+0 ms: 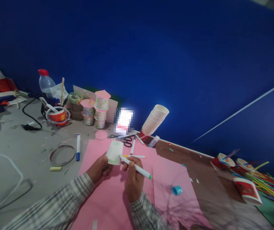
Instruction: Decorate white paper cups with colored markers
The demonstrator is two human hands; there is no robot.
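Note:
My left hand (101, 168) is closed on a white paper cup (115, 152) with green marks near both ends, held tilted above the pink paper (108, 198). A white felt-tip marker (138, 168) with a green end is in my right hand (135, 177). Its tip is at the cup's right side; whether it touches I cannot tell. Just past the cup, a marker with a yellow end (139, 157) and another white marker (133, 145) lie on the paper, beside black-handled scissors (127, 141).
Pink-topped stacked cup models (100, 110) stand at the back, left of a bright blurred screen (124, 121). A leaning stack of paper cups (155, 119) is right of it. A tape ring (62, 155) and blue-capped marker (78, 147) lie left. Colourful sticks (266, 183) and cups lie far right.

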